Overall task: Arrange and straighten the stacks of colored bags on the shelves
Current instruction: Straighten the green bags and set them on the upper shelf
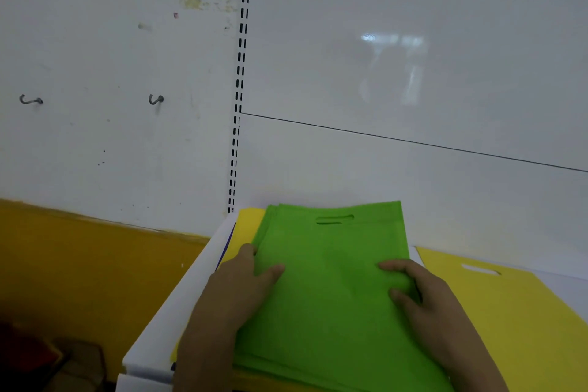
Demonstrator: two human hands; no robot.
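A white shelf (pixel 178 302) is running from the lower left up to a white back panel (pixel 381 57), which is showing a faint glare and one thin horizontal seam. A slotted upright (pixel 240 79) is dividing that panel from a stained white wall (pixel 111 41) on the left, where two small dark hooks (pixel 156 99) are hanging. Below the wall, a dark yellow surface (pixel 79 264) is filling the lower left (its material cannot be determined).

The green bags (pixel 331 289) are lying flat in a stack on the shelf, near the back panel, with the cut-out handle (pixel 334 219) pointing away from the person. The left edges of the stack are fanning out slightly, so several layers are showing. Yellow bags (pixel 246 226) are lying beneath the green stack and are protruding at its far left corner. A second yellow bag (pixel 515 312), with its own handle slot, is lying just beside the stack on the right.

The left hand (pixel 235 293) is gripping the stack's left edge, thumb on top and fingers along the side. The right hand (pixel 423 299) is holding the right edge, with curled fingers pressing on the top bag.
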